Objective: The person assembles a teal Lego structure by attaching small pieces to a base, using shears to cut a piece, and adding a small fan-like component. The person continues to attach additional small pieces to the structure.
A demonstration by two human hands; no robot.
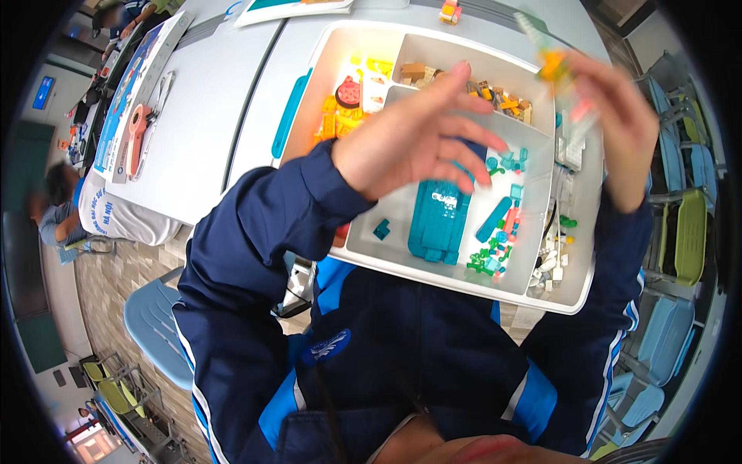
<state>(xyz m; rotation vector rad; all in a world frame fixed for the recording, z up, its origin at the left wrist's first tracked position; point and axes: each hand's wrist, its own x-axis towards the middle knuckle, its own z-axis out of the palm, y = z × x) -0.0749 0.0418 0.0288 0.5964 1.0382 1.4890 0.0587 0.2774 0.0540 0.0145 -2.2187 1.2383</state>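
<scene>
My right hand (618, 127) is raised above the right side of a white sorting tray (576, 298) and holds a small, blurred assembly of orange, green and pale building pieces (553, 66) at its fingertips. My left hand (413, 139) hovers over the tray's middle with fingers spread and nothing visible in it. Beneath it, in the tray's inner bin, lie a large teal block (439, 220) and several small teal, green and pink pieces (498, 247). Orange and yellow pieces (348, 108) fill the left compartment, tan ones (506, 99) the far one.
The tray rests on a pale grey table (209, 116). Printed booklets (139, 77) and an orange tool (139, 135) lie to the left, a small orange model (450, 11) at the far edge. Another person (58, 213) sits at left. Chairs (688, 232) line the right.
</scene>
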